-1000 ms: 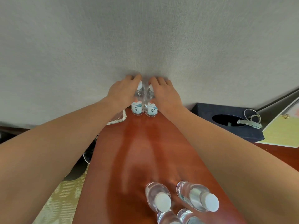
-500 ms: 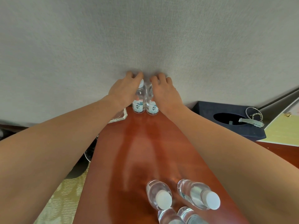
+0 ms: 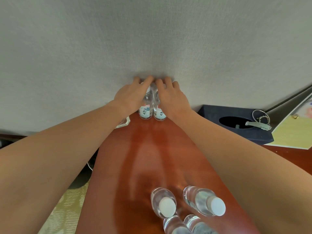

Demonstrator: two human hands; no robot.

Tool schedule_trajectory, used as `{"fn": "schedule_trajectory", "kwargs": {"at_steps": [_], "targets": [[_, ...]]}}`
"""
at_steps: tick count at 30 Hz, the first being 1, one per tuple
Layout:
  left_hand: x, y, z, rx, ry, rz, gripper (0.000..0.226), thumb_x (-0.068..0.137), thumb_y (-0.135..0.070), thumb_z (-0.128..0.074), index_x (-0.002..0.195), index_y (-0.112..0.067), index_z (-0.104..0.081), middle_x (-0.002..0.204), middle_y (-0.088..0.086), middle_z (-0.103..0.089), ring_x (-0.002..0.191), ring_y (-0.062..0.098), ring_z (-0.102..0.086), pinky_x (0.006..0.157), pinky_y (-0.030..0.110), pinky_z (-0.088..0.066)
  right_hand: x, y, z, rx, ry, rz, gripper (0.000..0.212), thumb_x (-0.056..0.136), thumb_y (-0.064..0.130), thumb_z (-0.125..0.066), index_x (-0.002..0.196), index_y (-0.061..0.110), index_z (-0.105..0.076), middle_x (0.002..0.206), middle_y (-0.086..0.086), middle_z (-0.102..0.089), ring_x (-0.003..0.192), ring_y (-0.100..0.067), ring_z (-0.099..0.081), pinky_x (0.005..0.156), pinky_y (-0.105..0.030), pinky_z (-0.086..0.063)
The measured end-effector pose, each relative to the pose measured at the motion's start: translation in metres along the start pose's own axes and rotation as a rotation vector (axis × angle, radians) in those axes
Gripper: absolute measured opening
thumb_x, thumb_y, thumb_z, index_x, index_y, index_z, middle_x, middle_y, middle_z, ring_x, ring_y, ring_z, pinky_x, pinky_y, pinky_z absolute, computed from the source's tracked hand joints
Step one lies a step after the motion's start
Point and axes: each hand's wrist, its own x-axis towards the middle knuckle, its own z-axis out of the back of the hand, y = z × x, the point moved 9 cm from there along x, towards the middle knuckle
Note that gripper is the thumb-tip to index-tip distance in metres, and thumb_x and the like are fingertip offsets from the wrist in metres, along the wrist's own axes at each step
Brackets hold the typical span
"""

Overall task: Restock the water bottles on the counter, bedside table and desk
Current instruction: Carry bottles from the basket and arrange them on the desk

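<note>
The left hand (image 3: 130, 97) grasps the left bottle (image 3: 145, 112) with curled fingers, the right hand (image 3: 170, 98) the right bottle (image 3: 159, 114); both bottles stand side by side on the tabletop (image 3: 152, 157), at the wall (image 3: 152, 39).

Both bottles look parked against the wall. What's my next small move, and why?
Probably let go and draw both hands back. The left hand and right hand each grip a bottle top; the left bottle and right bottle stand upright, side by side on the desk at the wall. Four spare bottles wait nearer you.
</note>
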Motion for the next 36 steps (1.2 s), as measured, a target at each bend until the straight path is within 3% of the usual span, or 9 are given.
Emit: {"fn": "schedule_trajectory", "kwargs": {"at_steps": [4, 11, 14, 16, 19, 21, 25, 28, 36], "targets": [[-0.007, -0.006, 0.004, -0.036, 0.026, -0.002, 0.086, 0.081, -0.029, -0.076, 0.144, -0.031, -0.019, 0.118, 0.017, -0.047, 0.068, 0.033, -0.059, 0.063, 0.038, -0.050, -0.006, -0.002, 0.004, 0.034, 0.071, -0.012, 0.072, 0.082, 0.015, -0.070, 0.142, 0.016, -0.031, 0.133, -0.011, -0.039, 0.106, -0.030, -0.050, 0.075, -0.032, -0.046], [-0.035, -0.028, 0.023, -0.045, 0.020, 0.051, 0.102, 0.077, -0.040, -0.079, 0.149, -0.035, -0.007, 0.137, 0.018, -0.036, 0.069, 0.027, -0.054, 0.064, 0.038, -0.047, -0.042, -0.005, 0.036, 0.164, 0.135, 0.009, 0.074, 0.085, 0.017, -0.069, 0.145, 0.015, -0.027, 0.144, -0.015, -0.028, 0.111, -0.033, -0.050, 0.084, -0.037, -0.047], [-0.056, -0.046, 0.030, -0.012, 0.009, 0.017, 0.103, 0.076, -0.044, -0.078, 0.150, -0.030, -0.008, 0.143, 0.017, -0.034, 0.107, 0.037, -0.057, 0.090, 0.045, -0.046, -0.069, -0.001, 0.047, 0.196, 0.206, 0.026, 0.070, 0.086, 0.022, -0.068, 0.143, 0.014, -0.029, 0.139, -0.014, -0.031, 0.111, -0.034, -0.051, 0.089, -0.042, -0.049], [-0.072, -0.064, 0.031, 0.024, 0.010, -0.058, 0.100, 0.078, -0.047, -0.075, 0.150, -0.024, -0.009, 0.147, 0.015, -0.035, 0.128, 0.035, -0.046, 0.107, 0.048, -0.034, -0.090, 0.000, 0.047, 0.192, 0.292, 0.030, 0.065, 0.088, 0.023, -0.064, 0.143, 0.013, -0.030, 0.136, -0.016, -0.034, 0.113, -0.036, -0.050, 0.092, -0.045, -0.047], [-0.099, -0.091, 0.029, 0.030, 0.075, -0.132, 0.093, 0.081, -0.049, -0.070, 0.149, -0.019, -0.014, 0.148, 0.011, -0.035, 0.136, 0.033, -0.036, 0.111, 0.048, -0.026, -0.123, 0.003, 0.046, 0.158, 0.432, 0.031, 0.064, 0.087, 0.023, -0.064, 0.141, 0.012, -0.032, 0.131, -0.015, -0.038, 0.113, -0.036, -0.050, 0.092, -0.045, -0.047], [-0.119, -0.106, 0.019, 0.032, 0.221, -0.149, 0.089, 0.084, -0.052, -0.066, 0.150, -0.017, -0.016, 0.152, 0.008, -0.033, 0.140, 0.029, -0.033, 0.114, 0.050, -0.019, -0.143, 0.005, 0.050, 0.173, 0.492, 0.024, 0.063, 0.087, 0.025, -0.066, 0.141, 0.013, -0.035, 0.131, -0.013, -0.040, 0.113, -0.033, -0.052, 0.092, -0.043, -0.048], [-0.161, -0.129, -0.003, 0.004, 0.504, -0.188, 0.073, 0.086, -0.057, -0.062, 0.139, -0.017, -0.032, 0.133, 0.005, -0.055, 0.123, 0.023, -0.052, 0.106, 0.041, -0.036, -0.183, 0.009, 0.055, 0.216, 0.609, 0.038, 0.055, 0.085, 0.030, -0.070, 0.133, 0.018, -0.047, 0.130, -0.008, -0.046, 0.105, -0.023, -0.051, 0.085, -0.033, -0.045], [-0.193, -0.142, -0.016, 0.003, 0.690, -0.170, 0.078, 0.086, -0.059, -0.061, 0.146, -0.020, -0.031, 0.141, 0.005, -0.050, 0.126, 0.022, -0.051, 0.106, 0.037, -0.040, -0.216, 0.008, 0.052, 0.165, 0.700, 0.046, 0.051, 0.086, 0.032, -0.070, 0.131, 0.017, -0.052, 0.127, -0.005, -0.054, 0.104, -0.020, -0.051, 0.080, -0.028, -0.040], [-0.231, -0.155, -0.023, 0.163, 0.636, -0.184, 0.055, 0.090, -0.046, -0.060, 0.139, -0.026, -0.044, 0.135, 0.002, -0.054, 0.117, 0.026, -0.054, 0.096, 0.042, -0.046, -0.266, -0.030, 0.058, 0.025, 0.641, -0.128, 0.049, 0.086, 0.032, -0.069, 0.130, 0.019, -0.052, 0.130, -0.007, -0.052, 0.114, -0.029, -0.055, 0.089, -0.038, -0.048]]}}
